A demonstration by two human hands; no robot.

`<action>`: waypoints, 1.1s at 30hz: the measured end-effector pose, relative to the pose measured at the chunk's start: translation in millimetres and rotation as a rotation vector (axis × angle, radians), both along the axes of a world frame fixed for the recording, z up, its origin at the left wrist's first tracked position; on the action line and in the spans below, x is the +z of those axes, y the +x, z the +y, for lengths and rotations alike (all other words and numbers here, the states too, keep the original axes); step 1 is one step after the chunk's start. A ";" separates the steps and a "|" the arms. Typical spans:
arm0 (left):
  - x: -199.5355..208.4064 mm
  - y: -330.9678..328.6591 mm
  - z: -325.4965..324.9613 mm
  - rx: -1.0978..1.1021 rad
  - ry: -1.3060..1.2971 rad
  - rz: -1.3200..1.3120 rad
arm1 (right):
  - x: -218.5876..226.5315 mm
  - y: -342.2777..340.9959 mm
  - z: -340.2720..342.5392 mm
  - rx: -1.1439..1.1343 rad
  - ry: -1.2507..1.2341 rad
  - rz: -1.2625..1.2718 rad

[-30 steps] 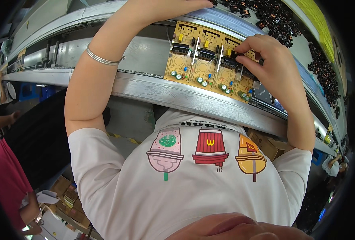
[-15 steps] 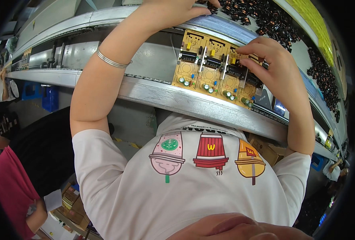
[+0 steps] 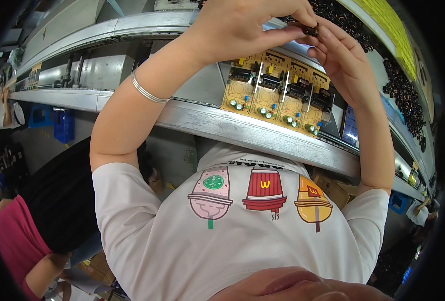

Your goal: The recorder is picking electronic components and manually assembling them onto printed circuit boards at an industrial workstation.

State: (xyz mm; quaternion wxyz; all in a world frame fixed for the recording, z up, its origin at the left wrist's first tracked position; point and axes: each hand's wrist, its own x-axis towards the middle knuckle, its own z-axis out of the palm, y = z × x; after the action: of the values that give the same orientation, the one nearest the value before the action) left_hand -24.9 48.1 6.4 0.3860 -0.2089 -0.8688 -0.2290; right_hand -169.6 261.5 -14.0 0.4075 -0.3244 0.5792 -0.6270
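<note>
Above the far rail, my left hand (image 3: 247,25) pinches a small black coil component (image 3: 310,31) between thumb and forefinger. My right hand (image 3: 347,62) meets it from the other side, its bent fingertips closed on the same piece; its exact shape is partly covered by the fingers. Below the hands, a yellow-tan circuit board panel (image 3: 237,90) lies across the conveyor rails. Its repeated sections carry black parts, upright metal plates, yellow blocks, and small green and blue parts.
Loose black-and-copper coils (image 3: 400,90) are heaped beyond the conveyor, beside yellow material (image 3: 398,37). The near metal rail (image 3: 207,120) runs between my body and the board. A person in a pink top (image 3: 19,231) is at the lower left; blue stools (image 3: 63,124) stand at left.
My right hand has left the board and moved up and away to meet my left hand. My left hand has come from the coil heap with a component. The board panel sits slightly lower.
</note>
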 end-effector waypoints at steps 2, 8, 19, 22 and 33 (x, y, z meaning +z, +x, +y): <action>0.3 -0.5 -0.1 0.089 -0.210 0.010 | -5.3 -9.7 3.3 -0.002 -0.023 -0.110; -2.9 -1.3 -7.9 0.026 0.081 0.035 | 6.4 -10.8 0.9 0.061 0.088 0.355; -50.1 -10.6 -49.4 0.519 -0.184 -0.131 | 22.5 40.7 3.2 0.149 0.368 0.828; -43.3 -11.1 -54.0 0.464 -0.110 -0.257 | 23.4 41.3 5.1 0.142 0.410 0.872; -30.0 -8.5 -44.8 0.438 -0.086 -0.315 | 25.2 41.7 7.6 0.146 0.422 0.910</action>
State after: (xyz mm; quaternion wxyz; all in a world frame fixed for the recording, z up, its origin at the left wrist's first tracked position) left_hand -33.4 3.3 -23.6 0.2772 0.0059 -0.9516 -0.1326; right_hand -127.8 269.2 11.2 0.2135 -0.5151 0.7879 -0.2613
